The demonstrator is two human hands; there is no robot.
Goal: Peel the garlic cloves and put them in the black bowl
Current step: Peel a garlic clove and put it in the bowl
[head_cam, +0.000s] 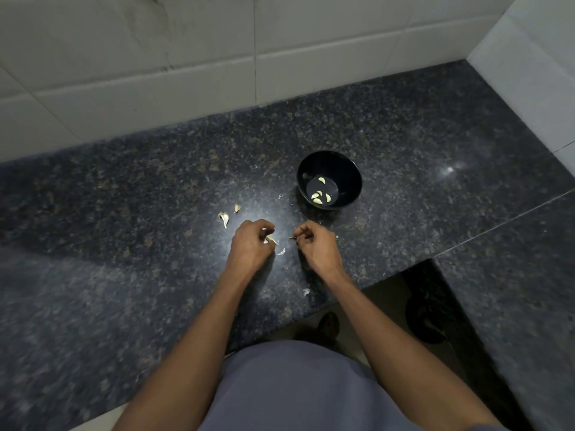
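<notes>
Peeling is the step in hand, by the look of it: a clove (271, 239) with pale skin still on it sits in the left hand (250, 245), whose fingers curl round it, its long axis running toward the right hand and slightly toward the person. The right hand (315, 244) is just beside it, apart by a small gap, its fingertips pinched on a small dark thing (292, 237) that points at the clove; what that thing is I cannot tell, perhaps a blade tip or a scrap of skin. So the left grip is clamped on the clove, and the right grip is closed on the dark bit.

The bowl (351, 169) stands beyond the right hand, away from the person, nearer that hand than the left. Inside it lie several peeled cloves (317, 197), pale yellow, on its flat bottom. A drop would therefore go forward and a little right from the clove.

Two more unpeeled cloves (224, 218) lie on the worktop (124, 213) left of the left hand and a little beyond it. Loose skin (281, 251) lies between the hands, another scrap (306, 291) nearer the worktop edge.
</notes>
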